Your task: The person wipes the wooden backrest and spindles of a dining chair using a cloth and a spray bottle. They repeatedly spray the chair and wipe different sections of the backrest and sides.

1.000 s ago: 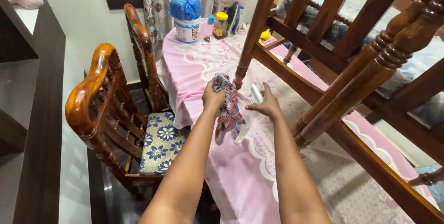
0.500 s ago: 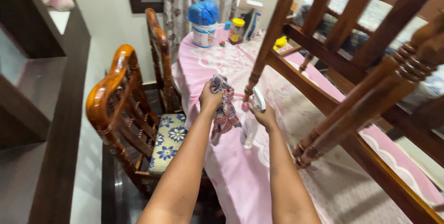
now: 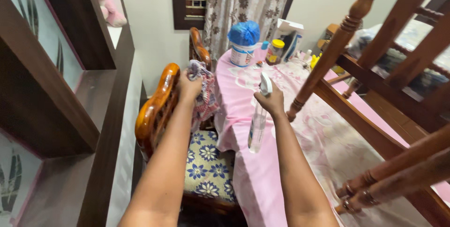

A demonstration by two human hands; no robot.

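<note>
My left hand grips a bunched checked cloth beside the curved top rail of a wooden chair. My right hand holds a clear spray bottle by its white trigger head, the bottle hanging down over the edge of a table covered in a pink flowered cloth. The chair has a cushion with blue flowers and stands pushed up to the table's left side.
An upturned wooden chair lies on the table at right, legs in the air. A white tub with a blue cover, a yellow-lidded jar and a box stand at the far end. A dark shelf unit lines the left wall.
Both hands have lifted off the table. The left hand carried the cloth leftward to the chair's back rail, and the right hand raised the spray bottle upright. The view swung left.
</note>
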